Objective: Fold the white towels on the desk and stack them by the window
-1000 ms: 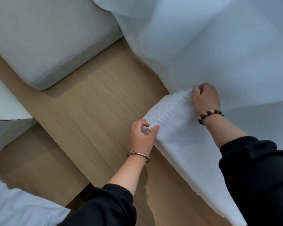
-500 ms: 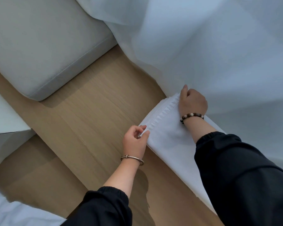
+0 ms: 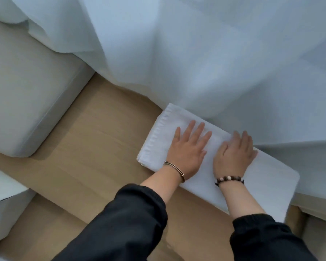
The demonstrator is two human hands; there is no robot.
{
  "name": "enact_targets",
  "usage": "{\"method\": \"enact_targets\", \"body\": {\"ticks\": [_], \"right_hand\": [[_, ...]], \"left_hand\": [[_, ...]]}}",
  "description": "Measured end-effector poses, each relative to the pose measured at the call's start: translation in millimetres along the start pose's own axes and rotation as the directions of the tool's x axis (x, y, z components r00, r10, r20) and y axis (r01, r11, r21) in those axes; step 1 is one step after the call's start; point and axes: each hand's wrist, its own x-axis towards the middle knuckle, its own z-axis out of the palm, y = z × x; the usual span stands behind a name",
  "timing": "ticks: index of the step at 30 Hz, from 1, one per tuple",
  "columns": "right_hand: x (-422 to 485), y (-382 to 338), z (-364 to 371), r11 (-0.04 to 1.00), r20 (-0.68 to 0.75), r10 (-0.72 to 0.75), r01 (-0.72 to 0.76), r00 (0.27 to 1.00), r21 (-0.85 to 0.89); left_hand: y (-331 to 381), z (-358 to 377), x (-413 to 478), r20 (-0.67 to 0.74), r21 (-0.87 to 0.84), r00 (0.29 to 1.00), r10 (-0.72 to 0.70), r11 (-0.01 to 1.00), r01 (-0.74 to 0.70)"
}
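Pressing flat on folded towel [image 3: 271, 178]: both hands [image 3: 186, 153] [image 3: 233, 157]

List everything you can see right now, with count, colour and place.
curtain: one, sheer white, top
wooden surface: one, light brown, centre
folded towels: one pile, white, on the wooden surface against the curtain
cushion: one, pale grey, upper left
pale block: one, whitish, lower left
bangle: one, metal, left wrist
bead bracelet: one, dark and pale, right wrist
sleeves: two, black, bottom
left hand: flat on the towels
right hand: flat on the towels
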Motion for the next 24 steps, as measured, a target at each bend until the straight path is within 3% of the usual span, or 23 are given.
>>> {"method": "enact_targets", "body": {"ticks": [4, 10, 12, 15, 17, 19, 21, 24], "right_hand": [[-4, -10, 21, 0.972, 0.166, -0.123, 0.153, 0.978, -0.178], [-11, -16, 28, 0.922, 0.247, -0.302, 0.348, 0.921, -0.172], [-10, 17, 21, 0.935, 0.241, -0.248, 0.297, 0.938, -0.193], [-7, 74, 4, 0.965, 0.199, -0.024, 0.075, 0.98, -0.25], [-1, 97, -8, 0.956, 0.181, 0.138, -0.084, 0.974, -0.282], [2, 103, -13, 0.946, 0.147, 0.2, -0.151, 0.969, -0.288], [-2, 91, -15, 0.977, 0.117, 0.13, -0.107, 0.985, -0.185], [-32, 75, -10, 0.966, 0.229, -0.175, 0.212, 0.958, -0.151]], "left_hand": [[-42, 16, 12, 0.022, 0.159, 0.999, -0.027, 0.987, 0.024], [-62, 25, 9, -0.065, 0.18, 0.996, -0.059, 0.981, 0.07], [-58, 24, 11, -0.056, 0.184, 0.996, -0.066, 0.98, 0.075], [-50, 22, 13, -0.035, 0.199, 0.995, -0.089, 0.976, 0.094], [-47, 21, 14, -0.003, 0.196, 0.994, -0.109, 0.975, 0.108], [-41, 17, 15, 0.012, 0.205, 0.989, -0.15, 0.968, 0.144], [-33, 12, 18, 0.018, 0.198, 0.981, -0.191, 0.963, 0.184], [-14, 8, 9, 0.064, 0.189, 0.989, -0.135, 0.975, 0.12]]}}
